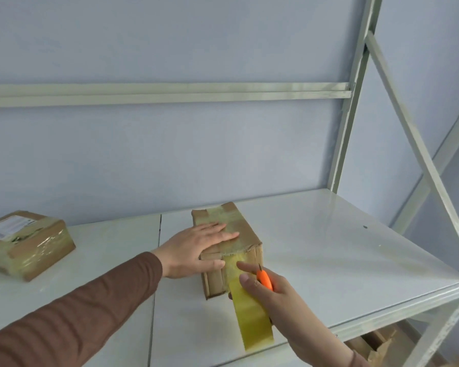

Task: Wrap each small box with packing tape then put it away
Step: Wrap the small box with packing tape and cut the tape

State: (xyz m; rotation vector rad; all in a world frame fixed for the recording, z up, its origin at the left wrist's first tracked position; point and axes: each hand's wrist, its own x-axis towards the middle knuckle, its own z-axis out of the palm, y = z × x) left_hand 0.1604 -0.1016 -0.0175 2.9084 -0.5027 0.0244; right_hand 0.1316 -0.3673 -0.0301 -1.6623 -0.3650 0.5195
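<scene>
A small brown cardboard box [245, 235] stands on the white shelf [329, 247], with clear tape across its top and down its near face. My left hand [196, 247] lies flat on the box top, fingers straight, thumb against the near face. My right hand [270, 290] grips a yellowish roll of packing tape [252, 316] together with an orange box cutter [265, 279]. Its index finger touches the tape on the near face. The tape runs from the roll up onto the box.
A second taped box with a white label [27, 242] sits at the shelf's left. Grey metal uprights and a diagonal brace [419, 144] stand at the right. More cardboard [371, 345] lies on a lower level, bottom right. A blue wall is behind.
</scene>
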